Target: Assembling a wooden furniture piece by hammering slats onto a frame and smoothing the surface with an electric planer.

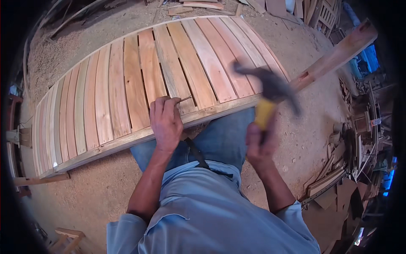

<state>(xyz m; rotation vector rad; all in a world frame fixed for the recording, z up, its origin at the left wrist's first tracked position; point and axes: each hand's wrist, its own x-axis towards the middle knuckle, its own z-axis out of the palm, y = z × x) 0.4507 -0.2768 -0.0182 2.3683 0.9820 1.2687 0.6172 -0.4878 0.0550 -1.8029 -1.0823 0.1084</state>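
Note:
My left hand [165, 125] rests at the near edge of a slatted wooden panel [131, 84], its fingers closed. Between its fingertips a thin nail [185, 100] sticks out to the right, over the near end of a slat. My right hand [261, 142] is wrapped round the yellow grip of a claw hammer [275, 86], raised to the right of the left hand. The hammer head is dark and smeared by motion. Many slats lie side by side across the panel's frame, some with narrow dark gaps between them.
A wooden post [334, 55] juts from the panel's right end. Scrap boards [334, 178] are piled at the right, and more offcuts [196, 6] lie beyond the panel. Sawdust covers the floor [97, 186]. A small wooden frame [69, 235] stands at the lower left.

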